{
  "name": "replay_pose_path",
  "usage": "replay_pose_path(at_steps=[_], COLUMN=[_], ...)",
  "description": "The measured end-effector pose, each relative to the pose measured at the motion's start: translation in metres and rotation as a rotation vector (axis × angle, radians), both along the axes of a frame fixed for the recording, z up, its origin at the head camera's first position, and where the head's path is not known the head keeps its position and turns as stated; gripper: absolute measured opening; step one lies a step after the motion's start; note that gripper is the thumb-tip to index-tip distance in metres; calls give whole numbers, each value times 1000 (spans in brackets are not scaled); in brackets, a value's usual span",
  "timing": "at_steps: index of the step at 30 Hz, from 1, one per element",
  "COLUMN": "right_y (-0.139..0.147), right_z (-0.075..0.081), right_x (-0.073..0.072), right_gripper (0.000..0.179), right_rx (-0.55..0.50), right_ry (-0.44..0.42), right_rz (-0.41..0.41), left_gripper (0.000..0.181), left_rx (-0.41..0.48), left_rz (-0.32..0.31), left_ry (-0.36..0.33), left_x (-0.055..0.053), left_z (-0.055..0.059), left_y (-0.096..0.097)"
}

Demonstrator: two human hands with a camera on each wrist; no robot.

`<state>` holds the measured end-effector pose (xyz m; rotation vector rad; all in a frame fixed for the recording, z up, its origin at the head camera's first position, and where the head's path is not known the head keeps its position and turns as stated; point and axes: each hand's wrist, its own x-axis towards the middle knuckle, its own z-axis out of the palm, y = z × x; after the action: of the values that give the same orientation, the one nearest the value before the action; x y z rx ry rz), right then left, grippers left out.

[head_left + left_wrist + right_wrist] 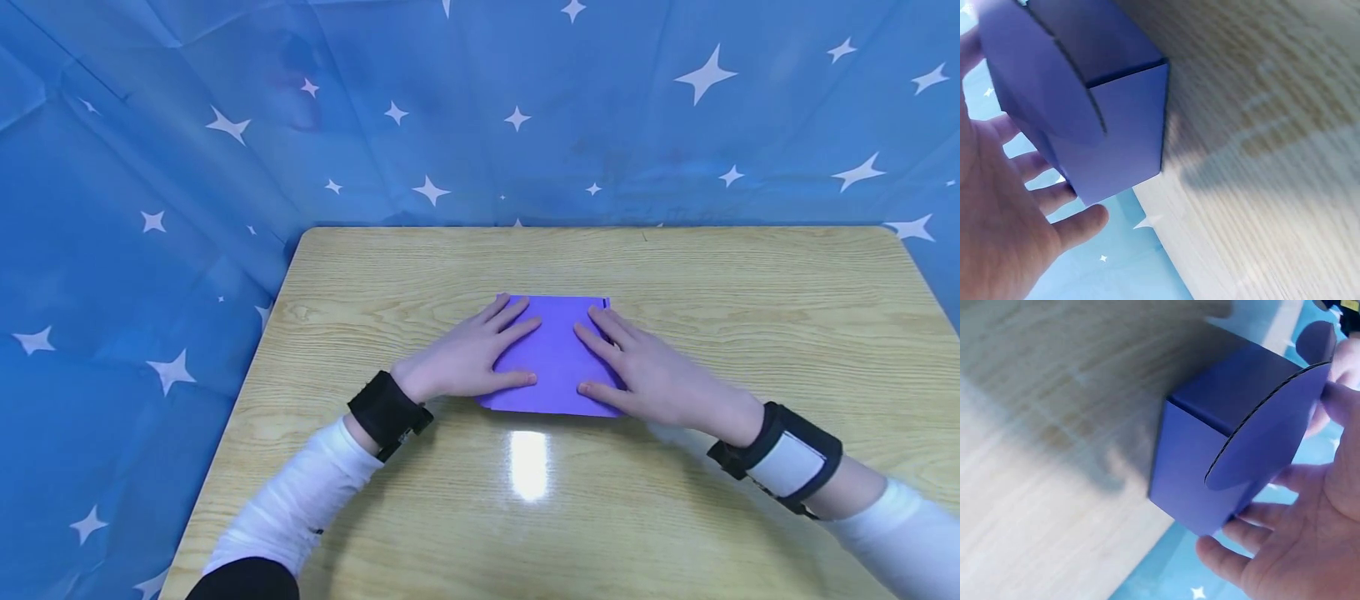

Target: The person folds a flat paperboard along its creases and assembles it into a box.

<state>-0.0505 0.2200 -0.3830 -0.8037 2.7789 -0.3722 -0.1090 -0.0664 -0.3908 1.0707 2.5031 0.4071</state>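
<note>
A purple cardboard box (555, 354) stands on the table in the head view, its lid facing up. My left hand (474, 357) rests on the left part of the lid with its fingers spread. On the right part lies my right hand (654, 375), fingers extended and thumb toward the near edge. In the left wrist view a rounded lid flap (1038, 75) sticks out beyond the front of the box. The right wrist view shows that flap (1275, 428) too, outside the box, with a small rounded tab (1316, 342) at its far end.
The wood-grain table (750, 283) reaches out on all sides of the box. Behind it and at its left hangs a blue cloth (480, 150) with white stars. A bright light reflection lies on the tabletop in front of the box.
</note>
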Motion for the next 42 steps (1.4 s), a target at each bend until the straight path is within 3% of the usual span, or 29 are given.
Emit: replay_pose_path(at_steps=[7,15,21,29,42], right_y=[-2,0,12,22,23], right_z=[-19,-25,-21,-26,-35], right_x=[5,5,-9,-31,-37], right_gripper=[86,89,101,120,119], right_rx=[42,2,-104,-138,-174], right_ry=[76,75,38,-45,-43], right_rz=[-5,-2,22,10,-12], left_gripper=[84,84,83,81,77], left_rx=[-35,-29,-27,-12,-12], left_rz=[-3,13,10,5,1], left_ry=[81,107,123,155,229], left_x=[6,9,9,11,14], left_z=[-8,-11,-12,-15,-21], left_y=[3,5,5,5,7])
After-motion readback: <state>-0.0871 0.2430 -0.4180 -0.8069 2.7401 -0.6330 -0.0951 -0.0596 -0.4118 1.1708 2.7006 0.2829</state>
